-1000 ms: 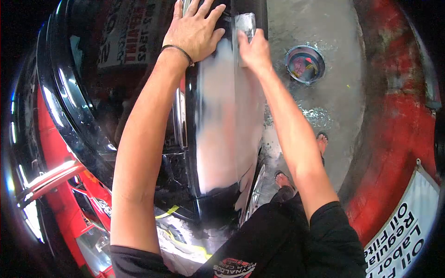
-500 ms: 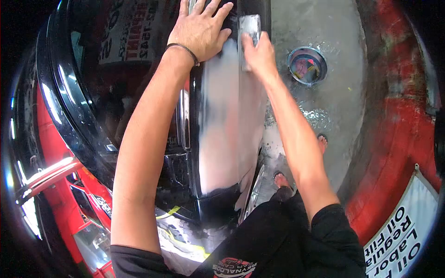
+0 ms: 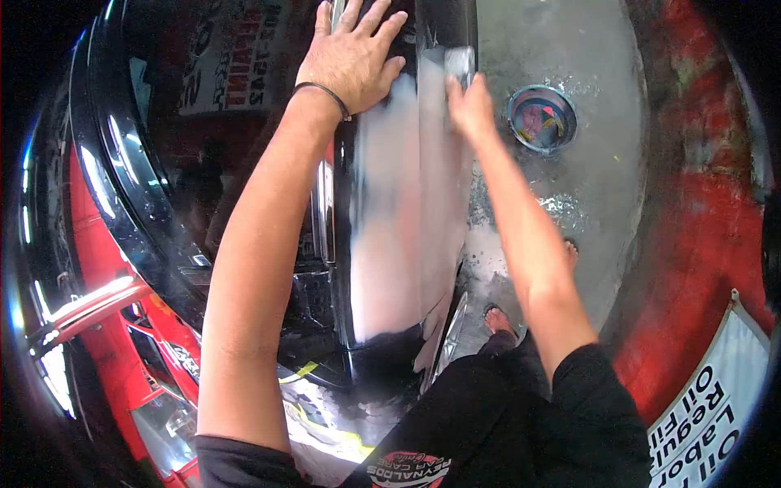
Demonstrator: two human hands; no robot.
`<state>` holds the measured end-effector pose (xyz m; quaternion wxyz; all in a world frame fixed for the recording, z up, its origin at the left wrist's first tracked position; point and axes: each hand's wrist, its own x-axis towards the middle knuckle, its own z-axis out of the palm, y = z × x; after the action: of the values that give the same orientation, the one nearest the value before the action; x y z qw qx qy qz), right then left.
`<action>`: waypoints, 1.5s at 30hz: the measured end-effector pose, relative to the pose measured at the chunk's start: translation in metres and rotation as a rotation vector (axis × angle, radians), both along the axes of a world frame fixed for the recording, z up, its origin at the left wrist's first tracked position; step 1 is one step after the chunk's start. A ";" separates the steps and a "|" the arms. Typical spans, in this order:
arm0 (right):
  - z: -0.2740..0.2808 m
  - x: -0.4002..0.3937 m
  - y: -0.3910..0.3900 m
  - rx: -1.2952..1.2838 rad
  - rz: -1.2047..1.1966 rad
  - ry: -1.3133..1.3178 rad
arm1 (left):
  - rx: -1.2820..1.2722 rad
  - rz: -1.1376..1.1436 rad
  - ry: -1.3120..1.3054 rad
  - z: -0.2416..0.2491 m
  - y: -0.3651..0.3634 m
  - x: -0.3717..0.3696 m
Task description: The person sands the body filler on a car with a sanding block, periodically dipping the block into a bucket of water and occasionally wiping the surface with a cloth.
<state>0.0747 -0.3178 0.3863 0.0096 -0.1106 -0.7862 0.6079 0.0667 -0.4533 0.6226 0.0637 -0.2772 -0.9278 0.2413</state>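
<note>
My left hand [image 3: 351, 58] lies flat with fingers spread on the black car body, at the top of the view; a dark band circles that wrist. My right hand [image 3: 472, 107] is closed around a pale grey sanding block [image 3: 460, 60], partly hidden by the fingers and a little blurred. The block rests at the right edge of the car panel [image 3: 386, 268], which has a long dull whitish-pink patch amid glossy black paint. Left of the patch runs a chrome strip [image 3: 324, 207] beside dark glass [image 3: 220, 138].
A round bucket [image 3: 542, 120] with water and colourful bits stands on the wet concrete floor [image 3: 598, 179] to the right. Beyond is a red wall [image 3: 691, 244] with a white lettered banner [image 3: 708, 407]. Yellow tape [image 3: 303, 371] and a red vehicle [image 3: 167, 350] are lower left.
My right hand and the sanding block have shifted right and slightly down, to the panel's outer edge. My left hand stays nearly in place.
</note>
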 end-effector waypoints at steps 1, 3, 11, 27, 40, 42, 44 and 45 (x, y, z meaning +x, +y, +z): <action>0.000 0.032 -0.002 -0.021 0.023 0.028 | 0.006 0.013 -0.012 0.001 0.001 0.001; 0.031 0.126 -0.014 -0.137 0.021 0.090 | 0.016 0.011 -0.013 0.002 0.002 0.001; -0.042 0.028 -0.001 0.000 -0.059 0.013 | -0.004 0.005 -0.003 0.000 0.003 0.003; -0.074 0.108 -0.002 -0.009 -0.061 -0.136 | 0.003 0.023 -0.019 0.000 0.008 0.003; 0.031 0.223 -0.017 -0.337 0.078 -0.036 | 0.017 -0.029 0.030 -0.008 -0.003 -0.001; 0.032 0.140 -0.017 -0.204 0.005 0.108 | 0.011 -0.016 0.033 -0.007 -0.004 -0.003; 0.030 0.131 -0.018 -0.168 -0.013 0.179 | -0.001 -0.011 0.029 -0.007 -0.003 -0.002; 0.032 0.147 -0.018 -0.184 0.000 0.174 | 0.029 0.011 0.004 -0.001 0.004 0.007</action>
<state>0.2212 -0.3353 0.4187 0.0676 -0.0579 -0.7232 0.6849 0.0738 -0.4491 0.6215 0.0684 -0.2704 -0.9327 0.2285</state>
